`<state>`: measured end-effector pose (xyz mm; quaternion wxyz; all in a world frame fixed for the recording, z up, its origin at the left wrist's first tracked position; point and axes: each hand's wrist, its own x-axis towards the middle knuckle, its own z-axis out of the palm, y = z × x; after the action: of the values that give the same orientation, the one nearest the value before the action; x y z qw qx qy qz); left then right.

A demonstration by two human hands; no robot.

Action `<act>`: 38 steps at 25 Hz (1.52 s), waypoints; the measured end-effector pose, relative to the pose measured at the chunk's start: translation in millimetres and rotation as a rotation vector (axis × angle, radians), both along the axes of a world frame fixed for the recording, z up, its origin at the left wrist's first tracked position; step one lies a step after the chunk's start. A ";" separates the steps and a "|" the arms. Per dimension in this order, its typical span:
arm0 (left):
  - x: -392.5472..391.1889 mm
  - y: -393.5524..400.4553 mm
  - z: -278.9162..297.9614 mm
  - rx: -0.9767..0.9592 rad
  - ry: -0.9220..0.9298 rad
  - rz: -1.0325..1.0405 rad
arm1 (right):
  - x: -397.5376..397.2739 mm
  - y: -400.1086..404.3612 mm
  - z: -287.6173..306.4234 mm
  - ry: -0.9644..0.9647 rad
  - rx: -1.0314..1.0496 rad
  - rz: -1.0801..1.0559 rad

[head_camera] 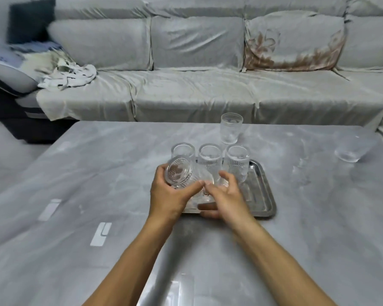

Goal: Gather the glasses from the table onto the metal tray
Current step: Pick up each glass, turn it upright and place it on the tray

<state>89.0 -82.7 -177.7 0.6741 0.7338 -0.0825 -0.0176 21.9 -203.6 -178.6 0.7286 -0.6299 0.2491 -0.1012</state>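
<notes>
Left hand [166, 195], frame centre: grip wrapped around tilted ribbed glass [179, 174] over metal tray [263, 195]. Right hand [224, 198] beside it, fingers spread, touching same glass. Three glasses [209, 161] upright on tray. Upper right: tall glass [231, 128], then bowl-shaped glass [351, 149], both on surface [97, 173].

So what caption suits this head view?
Both hands tilt a glass over the metal tray beside three standing glasses.
</notes>
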 end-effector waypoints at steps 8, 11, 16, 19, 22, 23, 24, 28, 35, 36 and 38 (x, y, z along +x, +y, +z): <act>27.1 -2.0 -25.0 0.410 -0.009 0.064 | -11.9 -16.9 -20.5 0.191 -1.079 0.211; 30.8 -5.9 -24.2 0.428 -0.025 0.070 | -10.6 -17.8 -21.3 0.188 -1.120 0.211; 30.5 -3.6 -24.6 0.438 -0.011 0.034 | -7.8 -18.0 -28.1 0.192 -1.183 0.229; 27.9 -3.9 -16.4 0.437 -0.023 -0.002 | -9.4 -18.3 -26.4 0.180 -1.179 0.214; 26.2 -5.9 -1.3 0.452 -0.227 0.073 | -7.7 -26.0 -8.2 -0.013 -1.097 -0.005; 27.8 -6.2 5.0 0.423 -0.304 0.082 | -3.0 -34.7 1.4 -0.084 -1.055 -0.107; 30.2 -6.9 11.4 0.368 -0.334 0.081 | 4.7 -47.9 12.4 -0.131 -1.016 -0.185; 51.8 -0.4 21.9 0.126 -0.145 0.077 | 68.4 -117.9 51.1 -0.035 -1.063 -0.167; 77.1 4.0 6.6 0.009 0.105 0.094 | 173.7 -179.5 38.5 0.332 -1.397 0.337; 77.7 3.8 6.3 0.007 0.104 0.100 | 182.4 -186.3 37.6 0.393 -1.353 0.373; 80.3 5.9 6.1 -0.012 0.084 0.126 | 195.8 -193.7 33.1 0.468 -1.309 0.416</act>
<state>169.2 -76.9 -171.6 0.6812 0.7320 -0.0078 -0.0053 217.6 -397.3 -145.6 0.1342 -0.9764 0.1619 0.0485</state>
